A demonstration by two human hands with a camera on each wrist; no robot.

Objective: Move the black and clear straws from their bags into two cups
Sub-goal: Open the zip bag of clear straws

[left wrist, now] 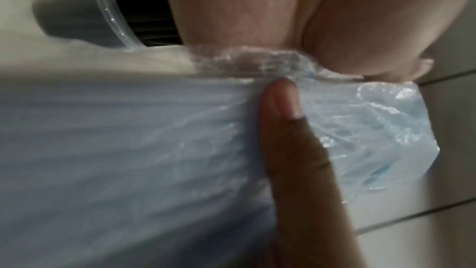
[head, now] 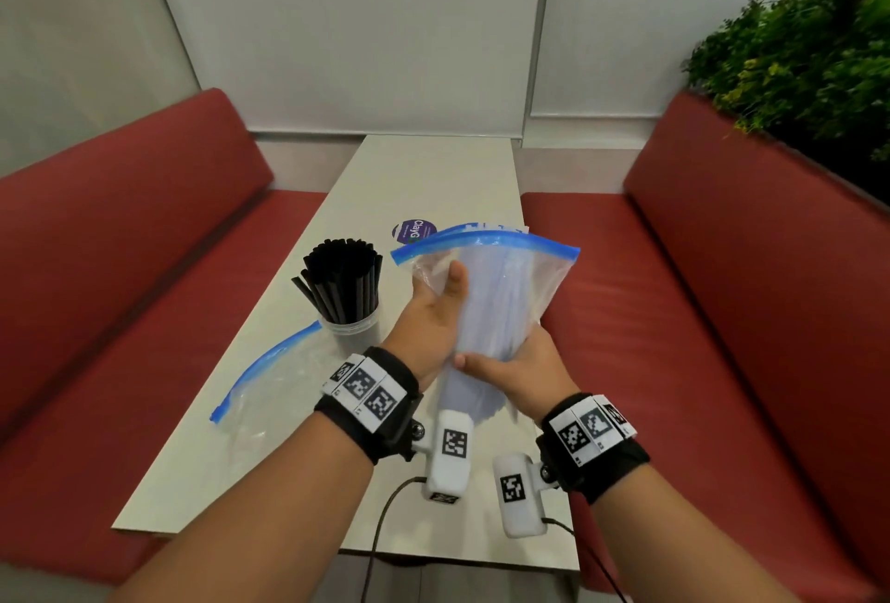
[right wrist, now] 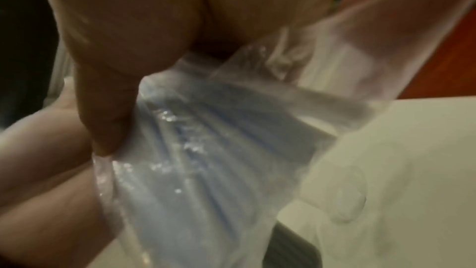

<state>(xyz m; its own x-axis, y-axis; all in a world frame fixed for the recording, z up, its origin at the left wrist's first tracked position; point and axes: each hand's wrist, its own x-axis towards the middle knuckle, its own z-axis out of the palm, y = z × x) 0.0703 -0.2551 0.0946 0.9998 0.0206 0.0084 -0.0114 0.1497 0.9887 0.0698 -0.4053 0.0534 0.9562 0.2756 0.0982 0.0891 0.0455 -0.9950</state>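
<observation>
Both hands hold a zip bag of clear straws upright above the table, its blue zip edge on top. My left hand grips the bag's upper left side, thumb on the front; in the left wrist view the thumb presses the plastic. My right hand grips the lower end round the straw bundle; its thumb lies on the bag. Black straws stand in a clear cup left of the hands. A blurred clear shape on the table looks like a cup.
An empty zip bag lies flat on the white table, left of the cup. A purple round sticker sits behind the held bag. Red benches flank the table on both sides, and a plant stands at the back right.
</observation>
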